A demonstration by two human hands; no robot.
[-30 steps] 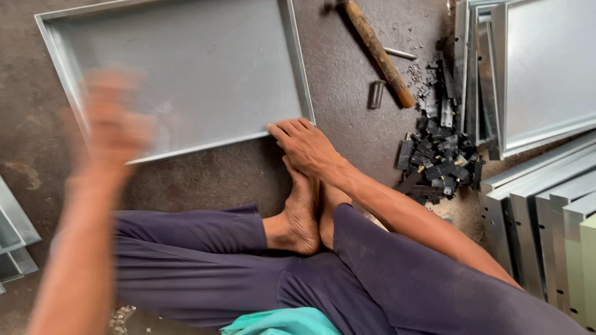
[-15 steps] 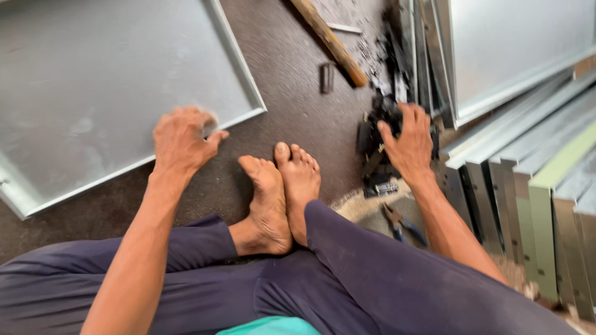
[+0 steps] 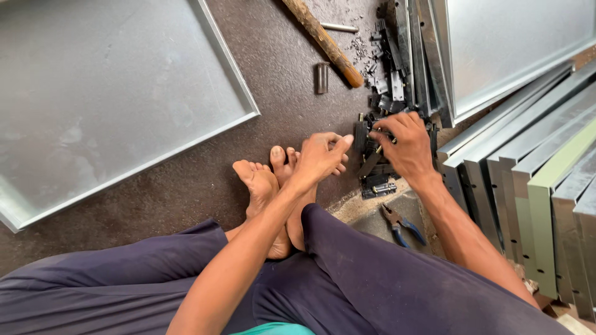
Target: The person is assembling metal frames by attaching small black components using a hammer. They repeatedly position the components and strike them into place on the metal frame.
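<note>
**Hardware pile under the right hand**

Brackets, small and dark, lie heaped in a pile of metal fittings on the floor, just in front of the stacked sheet-metal panels and right of the bare feet. The right hand sits on top of the heap, fingers curled down among the pieces; it seems to pinch one, but which piece cannot be told. The left hand hovers beside the pile above the toes, fingers loosely bent and thumb out, holding nothing visible.

To pick well here, I judge it wise to lift a single fitting free of its neighbours rather than drag a cluster, and to keep fingertips off the panel edges close by. Pliers with blue handles lie nearer the knee; a wooden handle and a short metal tube lie farther out, beside a large shallow metal tray.
</note>
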